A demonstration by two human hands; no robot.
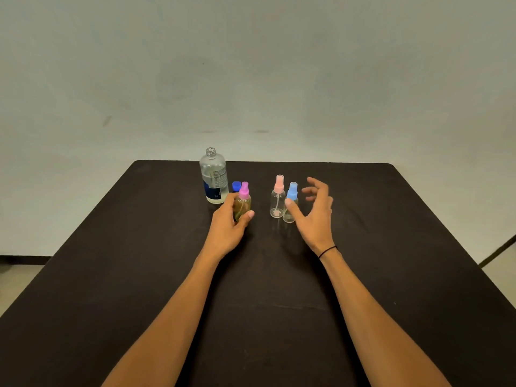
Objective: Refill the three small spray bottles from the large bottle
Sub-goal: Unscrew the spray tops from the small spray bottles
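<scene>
Three spray bottles [277, 198] — large bottle [213, 177] uncapped

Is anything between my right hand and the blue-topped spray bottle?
Nothing visible: the right hand is open right beside the blue-topped spray bottle, thumb already at its side. The pink-topped bottle stands on its far side.

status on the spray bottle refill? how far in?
Early. Done: the large bottle stands uncapped, its blue cap on the table beside it. In hand: the left hand grips the purple-topped spray bottle, sprayer on. The right hand hovers open by the blue-topped bottle. Left: that one and the pink-topped bottle look empty, tops on; nothing is being poured.
</scene>
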